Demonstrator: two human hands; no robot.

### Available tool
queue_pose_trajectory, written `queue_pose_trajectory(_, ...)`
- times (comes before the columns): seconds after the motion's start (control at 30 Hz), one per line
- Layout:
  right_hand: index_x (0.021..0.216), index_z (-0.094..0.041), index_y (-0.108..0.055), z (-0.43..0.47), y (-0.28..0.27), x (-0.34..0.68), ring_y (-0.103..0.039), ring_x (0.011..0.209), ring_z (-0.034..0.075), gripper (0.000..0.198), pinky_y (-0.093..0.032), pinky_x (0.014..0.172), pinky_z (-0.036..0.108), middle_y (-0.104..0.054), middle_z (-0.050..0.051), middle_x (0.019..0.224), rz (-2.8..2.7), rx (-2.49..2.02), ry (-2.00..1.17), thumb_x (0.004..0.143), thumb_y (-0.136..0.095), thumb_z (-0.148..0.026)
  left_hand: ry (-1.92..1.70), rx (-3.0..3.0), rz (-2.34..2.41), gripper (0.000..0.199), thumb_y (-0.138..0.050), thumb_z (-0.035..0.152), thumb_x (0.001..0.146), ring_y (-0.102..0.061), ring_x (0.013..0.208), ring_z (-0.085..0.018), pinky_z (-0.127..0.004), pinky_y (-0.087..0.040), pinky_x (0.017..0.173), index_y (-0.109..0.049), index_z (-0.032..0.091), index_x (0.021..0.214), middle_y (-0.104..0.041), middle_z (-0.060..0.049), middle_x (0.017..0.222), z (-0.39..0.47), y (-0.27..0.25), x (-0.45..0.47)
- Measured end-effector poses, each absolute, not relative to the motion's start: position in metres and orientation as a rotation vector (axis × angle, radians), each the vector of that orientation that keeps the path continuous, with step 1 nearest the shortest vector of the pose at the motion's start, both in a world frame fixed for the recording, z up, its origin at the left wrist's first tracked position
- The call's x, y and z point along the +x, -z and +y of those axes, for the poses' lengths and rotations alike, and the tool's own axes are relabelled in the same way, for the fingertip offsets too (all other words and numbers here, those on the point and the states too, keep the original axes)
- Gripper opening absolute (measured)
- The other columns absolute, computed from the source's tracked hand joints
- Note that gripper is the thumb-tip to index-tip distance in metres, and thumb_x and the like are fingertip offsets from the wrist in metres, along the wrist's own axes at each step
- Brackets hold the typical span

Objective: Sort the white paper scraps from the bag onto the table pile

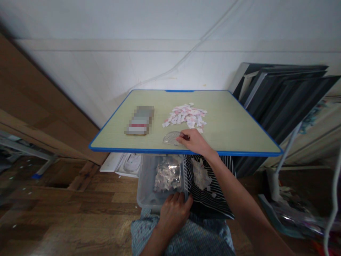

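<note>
A clear semicircular protractor (172, 138) lies at the front of the small table, its right end under the fingertips of my right hand (195, 141). That hand is closed in a pinch, with a small dark red thing (184, 136) at its fingers whose kind I cannot make out. Just beyond it sits a pile of torn white and pink paper scraps (186, 115). Below the table edge, my left hand (174, 211) curls its fingers over the near rim of a clear plastic bin (146, 185). Inside the bin is a shiny clear bag of paper scraps (167, 174).
The blue-edged table (234, 124) stands against a white wall, with a blurred-out rectangular object (140, 121) on its left. Right of the bin, a black-and-white striped bag (221, 188) holds more scraps. Dark panels (287, 96) lean at right; cardboard (48, 96) stands at left.
</note>
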State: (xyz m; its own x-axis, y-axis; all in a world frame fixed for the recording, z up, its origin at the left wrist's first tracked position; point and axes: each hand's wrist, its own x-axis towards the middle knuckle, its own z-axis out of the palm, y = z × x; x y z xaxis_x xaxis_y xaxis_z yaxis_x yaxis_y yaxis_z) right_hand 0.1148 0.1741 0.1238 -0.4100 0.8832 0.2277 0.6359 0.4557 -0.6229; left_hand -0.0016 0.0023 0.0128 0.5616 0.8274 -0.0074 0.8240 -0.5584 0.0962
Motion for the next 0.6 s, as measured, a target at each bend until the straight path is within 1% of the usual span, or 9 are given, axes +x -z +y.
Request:
queue_pose_trajectory(0.17, 0.053, -0.015, -0.043, 0.174, -0.1236, 0.1134, -0.035, 0.05, 0.007, 0.026, -0.022, 0.05, 0.023, -0.042, -0.002, 0.051, -2.217, -1.192, -0.645, 0.074, -0.048, -0.03, -0.037, 2.688, 1.429, 0.033, -0.056, 0.023, 0.079, -0.054, 0.078, -0.022, -0.032, -0.046, 0.065, -0.047, 0.02, 0.111, -0.057, -0.006, 0.086, 0.0024, -0.0131, -0.0018)
queue_pose_trajectory(0.27, 0.054, -0.015, -0.044, 0.1743, -0.123, 0.1136, -0.035, 0.05, 0.007, 0.025, -0.022, 0.05, 0.023, -0.042, -0.002, 0.052, -2.222, -1.174, -0.662, 0.074, -0.048, -0.029, -0.063, 2.697, 1.428, 0.032, -0.054, 0.022, 0.08, -0.054, 0.077, -0.022, -0.032, -0.046, 0.063, -0.047, 0.019, 0.111, -0.057, -0.006, 0.085, 0.0014, -0.0119, -0.0022)
queue_pose_trajectory(0.43, 0.053, -0.016, -0.042, 0.1752, -0.1224, 0.1148, -0.035, 0.05, 0.007, 0.026, -0.022, 0.05, 0.023, -0.041, -0.003, 0.052, -2.226, -1.156, -0.678, 0.075, -0.048, -0.03, -0.089, 2.71, 1.427, 0.033, -0.055, 0.022, 0.079, -0.054, 0.075, -0.021, -0.031, -0.045, 0.062, -0.047, 0.019, 0.111, -0.056, -0.006, 0.082, 0.0024, -0.0113, -0.0019)
queue_pose_trajectory(0.6, 0.053, -0.016, -0.04, 0.1762, -0.1225, 0.1149, -0.035, 0.051, 0.007, 0.028, -0.022, 0.05, 0.023, -0.04, -0.003, 0.052, -2.249, -1.123, -0.682, 0.075, -0.048, -0.03, -0.088, 2.694, 1.437, 0.03, -0.053, 0.021, 0.081, -0.054, 0.075, -0.021, -0.031, -0.045, 0.062, -0.048, 0.019, 0.11, -0.056, -0.006, 0.083, 0.0029, -0.0126, -0.0014)
